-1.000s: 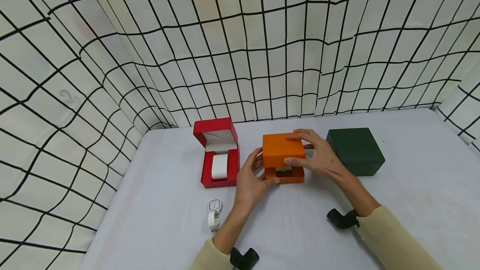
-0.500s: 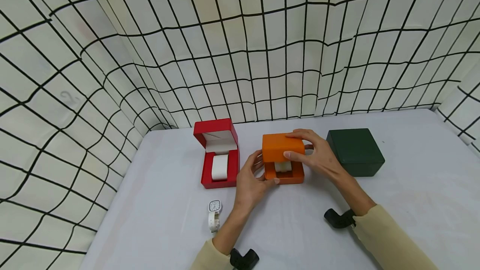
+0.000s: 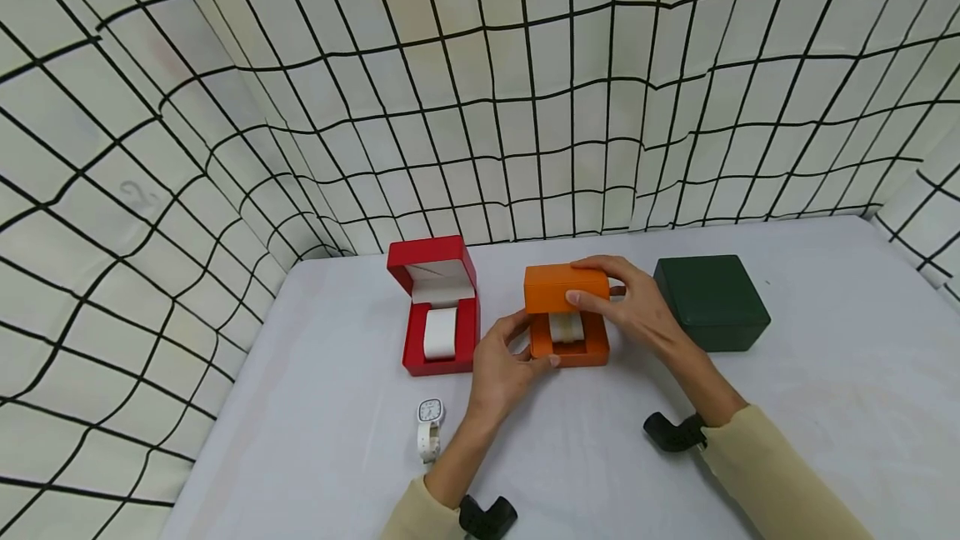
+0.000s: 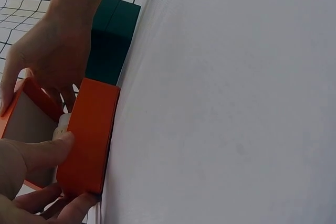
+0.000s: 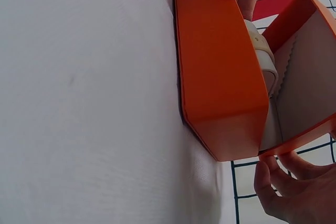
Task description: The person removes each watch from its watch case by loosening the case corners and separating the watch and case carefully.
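Right grip (image 3: pixel 636 305) around orange lid (image 3: pixel 553 290)

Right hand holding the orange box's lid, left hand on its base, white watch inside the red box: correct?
Not quite: the white watch lies on the table in front of the red box, not inside it, as the head view shows. The right hand holds the orange lid, the left hand the base.
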`<action>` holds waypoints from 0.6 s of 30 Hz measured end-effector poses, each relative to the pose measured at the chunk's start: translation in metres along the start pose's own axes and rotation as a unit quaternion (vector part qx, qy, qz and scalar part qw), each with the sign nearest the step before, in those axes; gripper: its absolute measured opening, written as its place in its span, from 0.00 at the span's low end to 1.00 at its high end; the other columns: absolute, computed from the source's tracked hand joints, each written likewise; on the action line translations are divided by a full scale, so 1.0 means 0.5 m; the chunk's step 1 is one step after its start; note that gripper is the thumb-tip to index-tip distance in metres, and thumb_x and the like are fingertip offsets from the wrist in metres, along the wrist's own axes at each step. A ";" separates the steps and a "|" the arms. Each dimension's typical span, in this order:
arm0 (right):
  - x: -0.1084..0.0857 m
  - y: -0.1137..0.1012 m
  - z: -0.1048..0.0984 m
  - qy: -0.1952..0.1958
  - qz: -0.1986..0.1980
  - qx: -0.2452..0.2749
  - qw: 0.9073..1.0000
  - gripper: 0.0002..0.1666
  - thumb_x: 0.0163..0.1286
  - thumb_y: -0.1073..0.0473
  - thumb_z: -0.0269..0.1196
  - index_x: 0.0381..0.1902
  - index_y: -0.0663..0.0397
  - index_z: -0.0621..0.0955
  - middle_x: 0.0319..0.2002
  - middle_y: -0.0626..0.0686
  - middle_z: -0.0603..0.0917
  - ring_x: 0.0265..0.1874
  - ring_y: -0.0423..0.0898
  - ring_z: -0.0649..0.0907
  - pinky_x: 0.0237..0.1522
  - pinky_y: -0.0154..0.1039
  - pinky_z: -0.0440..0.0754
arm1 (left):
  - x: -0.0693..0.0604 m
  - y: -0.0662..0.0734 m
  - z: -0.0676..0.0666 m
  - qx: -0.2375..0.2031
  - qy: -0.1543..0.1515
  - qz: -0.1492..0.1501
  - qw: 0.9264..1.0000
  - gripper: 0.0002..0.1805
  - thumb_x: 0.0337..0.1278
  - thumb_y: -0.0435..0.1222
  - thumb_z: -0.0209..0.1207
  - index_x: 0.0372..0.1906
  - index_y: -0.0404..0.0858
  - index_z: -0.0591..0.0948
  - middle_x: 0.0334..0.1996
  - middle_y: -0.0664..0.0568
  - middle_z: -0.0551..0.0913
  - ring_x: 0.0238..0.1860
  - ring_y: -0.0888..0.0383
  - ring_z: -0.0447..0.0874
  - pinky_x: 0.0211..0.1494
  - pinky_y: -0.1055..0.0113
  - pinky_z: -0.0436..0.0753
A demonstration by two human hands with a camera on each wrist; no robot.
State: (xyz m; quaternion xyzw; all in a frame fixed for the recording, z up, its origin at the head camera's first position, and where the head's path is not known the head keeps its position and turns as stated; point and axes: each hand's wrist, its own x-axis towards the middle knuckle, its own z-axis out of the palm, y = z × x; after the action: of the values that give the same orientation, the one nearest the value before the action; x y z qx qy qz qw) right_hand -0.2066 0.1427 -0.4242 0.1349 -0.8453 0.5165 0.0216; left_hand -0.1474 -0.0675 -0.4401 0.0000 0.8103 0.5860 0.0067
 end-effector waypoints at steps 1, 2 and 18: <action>0.000 0.000 0.000 0.000 0.002 0.001 1.000 0.31 0.68 0.43 0.69 0.66 0.42 0.80 0.69 0.54 0.78 0.66 0.55 0.77 0.65 0.58 0.77 | 0.001 -0.001 -0.001 0.002 -0.002 0.000 1.000 0.40 0.48 0.27 0.77 0.70 0.35 0.76 0.68 0.42 0.78 0.72 0.42 0.77 0.62 0.55 0.85; 0.000 0.000 0.000 0.000 0.002 0.001 1.000 0.31 0.68 0.42 0.68 0.66 0.42 0.80 0.69 0.54 0.78 0.66 0.55 0.77 0.65 0.59 0.77 | 0.001 -0.001 -0.001 0.005 -0.004 0.000 1.000 0.40 0.49 0.27 0.77 0.71 0.35 0.76 0.68 0.42 0.78 0.72 0.42 0.77 0.62 0.55 0.85; 0.003 -0.001 -0.001 -0.003 0.009 0.003 1.000 0.30 0.68 0.41 0.68 0.66 0.40 0.80 0.69 0.53 0.78 0.66 0.55 0.76 0.66 0.60 0.76 | 0.005 -0.004 -0.006 0.023 -0.026 0.007 0.999 0.38 0.56 0.32 0.74 0.72 0.37 0.75 0.71 0.45 0.76 0.74 0.45 0.75 0.63 0.56 0.84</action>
State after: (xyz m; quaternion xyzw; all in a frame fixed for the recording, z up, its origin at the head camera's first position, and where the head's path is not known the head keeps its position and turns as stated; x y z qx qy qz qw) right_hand -0.2079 0.1426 -0.4234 0.1288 -0.8452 0.5184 0.0141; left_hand -0.1499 -0.0710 -0.4412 0.0209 0.8230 0.5672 0.0238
